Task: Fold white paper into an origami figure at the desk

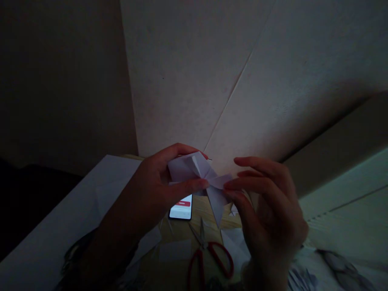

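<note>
A folded white paper piece (216,201) with pointed flaps is held up above the table between both hands. My left hand (165,176) grips its left part, thumb pressed on the front near the centre and fingers behind. My right hand (269,202) pinches the tip of one right-hand flap between thumb and index finger, its other fingers stretched apart from the paper. One flap points down, and another small one stands up near the left thumb. Below the paper, a phone (181,211) with a lit screen lies partly hidden by my left hand.
Red-handled scissors (203,244) lie with blades parted on the wooden table (197,220). Paper pieces (175,250) lie around them, and a large white sheet (112,171) is at the left. A pale wall (182,81) rises behind. Glasses (339,260) appear at lower right.
</note>
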`<state>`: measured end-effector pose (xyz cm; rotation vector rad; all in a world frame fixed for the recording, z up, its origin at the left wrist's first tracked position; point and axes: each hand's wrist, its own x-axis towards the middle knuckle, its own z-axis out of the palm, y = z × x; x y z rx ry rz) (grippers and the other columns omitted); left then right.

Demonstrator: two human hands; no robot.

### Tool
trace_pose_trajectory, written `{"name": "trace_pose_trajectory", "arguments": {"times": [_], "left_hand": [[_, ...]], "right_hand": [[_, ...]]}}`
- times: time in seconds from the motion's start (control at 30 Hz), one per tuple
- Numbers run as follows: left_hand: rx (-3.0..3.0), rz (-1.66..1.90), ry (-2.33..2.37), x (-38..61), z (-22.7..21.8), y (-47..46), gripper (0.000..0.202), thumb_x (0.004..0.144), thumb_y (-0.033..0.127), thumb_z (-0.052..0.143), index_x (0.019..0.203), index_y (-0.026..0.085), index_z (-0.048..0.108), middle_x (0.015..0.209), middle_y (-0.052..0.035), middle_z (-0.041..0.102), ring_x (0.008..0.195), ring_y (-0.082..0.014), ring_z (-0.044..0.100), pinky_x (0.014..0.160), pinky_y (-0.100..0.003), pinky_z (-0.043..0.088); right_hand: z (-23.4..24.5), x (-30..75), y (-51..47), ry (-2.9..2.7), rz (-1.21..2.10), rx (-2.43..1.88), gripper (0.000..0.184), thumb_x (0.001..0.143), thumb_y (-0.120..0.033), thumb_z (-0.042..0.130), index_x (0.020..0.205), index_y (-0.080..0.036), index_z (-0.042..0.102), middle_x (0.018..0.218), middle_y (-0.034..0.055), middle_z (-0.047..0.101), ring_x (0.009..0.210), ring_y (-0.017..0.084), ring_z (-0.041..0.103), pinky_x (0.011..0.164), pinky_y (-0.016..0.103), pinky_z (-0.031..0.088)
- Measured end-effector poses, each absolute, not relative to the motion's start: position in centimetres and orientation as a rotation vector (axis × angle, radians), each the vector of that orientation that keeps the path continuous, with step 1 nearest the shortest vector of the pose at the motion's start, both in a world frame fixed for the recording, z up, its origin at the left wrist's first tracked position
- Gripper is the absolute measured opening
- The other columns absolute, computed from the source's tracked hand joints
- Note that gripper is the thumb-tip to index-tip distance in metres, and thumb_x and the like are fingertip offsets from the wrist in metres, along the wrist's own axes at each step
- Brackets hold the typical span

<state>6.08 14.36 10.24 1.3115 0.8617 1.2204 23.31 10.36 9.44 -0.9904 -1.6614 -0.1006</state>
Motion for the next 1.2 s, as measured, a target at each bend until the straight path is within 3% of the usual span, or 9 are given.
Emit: {"name": "trace_pose_trajectory", "arguments": {"times": [0.17,0.37,0.53,0.63,0.9,1.2], "left_hand": [[1.313,1.247,0.892,6.2,10.3,14.3,0.024,0.067,0.019,0.082,0.087,0.025,0.069,0.073,0.0067,0.075,0.067,-0.0154,0.071,0.056,-0.018,0.054],[1.292,1.265,0.867,6.2,10.9,14.0,0.025,0.064,0.010,0.082,0.079,0.027,0.071,0.066,0.0096,0.073,0.063,-0.0119,0.070,0.055,-0.015,0.053],[1.271,1.311,0.850,6.5,11.3,13.6,0.025,0.065,0.004,0.078,0.075,0.026,0.071,0.068,0.0114,0.074,0.067,-0.0105,0.071,0.060,-0.014,0.055],[1.277,1.325,0.861,6.6,11.4,13.4,0.023,0.066,0.006,0.078,0.076,0.025,0.070,0.068,0.0106,0.074,0.068,-0.0119,0.072,0.061,-0.016,0.055],[1.454,1.365,0.957,6.5,11.1,13.5,0.025,0.064,0.020,0.085,0.083,0.027,0.070,0.075,0.0074,0.073,0.069,-0.0159,0.071,0.059,-0.021,0.056],[1.425,1.388,0.963,6.5,11.2,13.4,0.023,0.064,0.016,0.081,0.079,0.029,0.069,0.070,0.0084,0.071,0.063,-0.0145,0.069,0.056,-0.019,0.056]], "right_hand": [[9.6,23.0,10.1,-1.608,-0.045,-1.033,0.013,0.085,-0.012,0.068,0.084,-0.025,0.070,0.109,0.0021,0.070,0.106,0.023,0.066,0.083,0.038,0.056],[9.3,22.7,9.7,-1.502,0.187,-1.080,0.009,0.087,-0.016,0.068,0.084,-0.024,0.068,0.110,0.0033,0.075,0.104,0.026,0.070,0.083,0.042,0.055],[9.1,22.3,9.6,-1.409,0.276,-1.088,0.009,0.087,-0.019,0.072,0.082,-0.026,0.069,0.092,-0.0040,0.077,0.084,0.018,0.071,0.078,0.035,0.054],[9.1,22.1,9.6,-1.361,0.286,-1.089,0.010,0.086,-0.018,0.073,0.082,-0.027,0.070,0.089,-0.0069,0.076,0.082,0.015,0.070,0.074,0.029,0.053],[9.1,22.0,9.6,-1.347,0.269,-1.088,0.009,0.084,-0.018,0.074,0.081,-0.026,0.072,0.082,-0.0056,0.075,0.072,0.014,0.067,0.070,0.030,0.054],[9.5,21.5,9.5,-1.358,0.313,-1.062,0.011,0.086,-0.016,0.070,0.080,-0.024,0.068,0.079,-0.0031,0.072,0.071,0.015,0.067,0.062,0.027,0.052]]}}
